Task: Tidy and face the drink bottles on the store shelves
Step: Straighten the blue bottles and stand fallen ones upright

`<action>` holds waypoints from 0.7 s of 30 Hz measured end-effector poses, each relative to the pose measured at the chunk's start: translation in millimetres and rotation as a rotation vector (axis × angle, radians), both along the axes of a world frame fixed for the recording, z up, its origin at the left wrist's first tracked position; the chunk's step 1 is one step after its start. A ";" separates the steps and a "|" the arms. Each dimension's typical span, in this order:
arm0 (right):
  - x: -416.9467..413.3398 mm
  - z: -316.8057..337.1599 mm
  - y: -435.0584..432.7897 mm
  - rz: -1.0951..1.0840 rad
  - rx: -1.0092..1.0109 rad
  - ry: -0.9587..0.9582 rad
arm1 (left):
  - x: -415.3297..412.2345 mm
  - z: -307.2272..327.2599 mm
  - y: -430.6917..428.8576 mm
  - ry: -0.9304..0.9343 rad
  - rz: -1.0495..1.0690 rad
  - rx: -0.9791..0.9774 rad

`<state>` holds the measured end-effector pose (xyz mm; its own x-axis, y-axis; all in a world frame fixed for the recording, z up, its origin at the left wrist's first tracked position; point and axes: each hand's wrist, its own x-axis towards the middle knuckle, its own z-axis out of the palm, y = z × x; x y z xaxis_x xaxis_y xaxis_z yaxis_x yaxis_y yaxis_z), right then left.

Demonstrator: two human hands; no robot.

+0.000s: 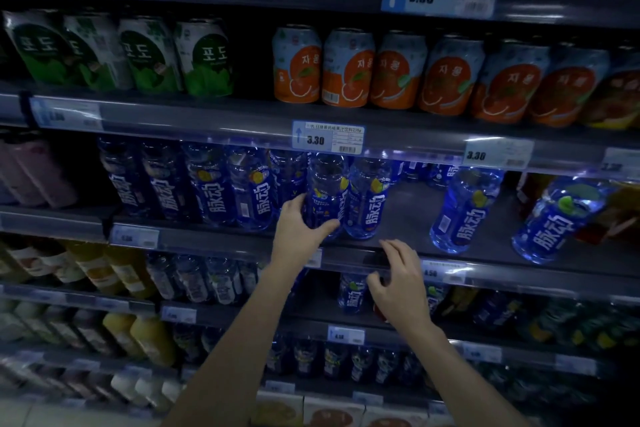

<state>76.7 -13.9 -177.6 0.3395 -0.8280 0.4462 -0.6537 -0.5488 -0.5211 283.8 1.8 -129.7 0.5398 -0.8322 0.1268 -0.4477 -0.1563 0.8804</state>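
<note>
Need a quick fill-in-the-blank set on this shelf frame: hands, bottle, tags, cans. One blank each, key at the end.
1. The left hand grips a ___ bottle.
2. The right hand is lower, in front of the shelf rail, and holds ___.
3. The price tag directly above the gripped bottle reads ___.
4. One shelf up, the green cans stand to the ___ of the orange cans.

Missing words: blue; nothing; 3.30; left
</note>
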 end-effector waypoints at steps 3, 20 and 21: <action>-1.9 -0.9 -1.2 0.001 -0.011 0.023 | -20.2 1.5 -6.7 -0.218 0.163 0.139; 0.6 -4.6 -3.1 -0.010 -0.030 0.031 | -4.8 -0.4 -5.9 -0.035 0.019 0.032; 0.9 -4.3 -3.0 -0.011 -0.027 0.031 | -7.1 -1.4 -6.0 -0.074 0.050 0.029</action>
<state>77.6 -16.9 -182.0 0.3442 -0.8198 0.4577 -0.6757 -0.5547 -0.4855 276.7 -4.2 -131.1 0.5711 -0.8081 0.1444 -0.5024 -0.2050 0.8400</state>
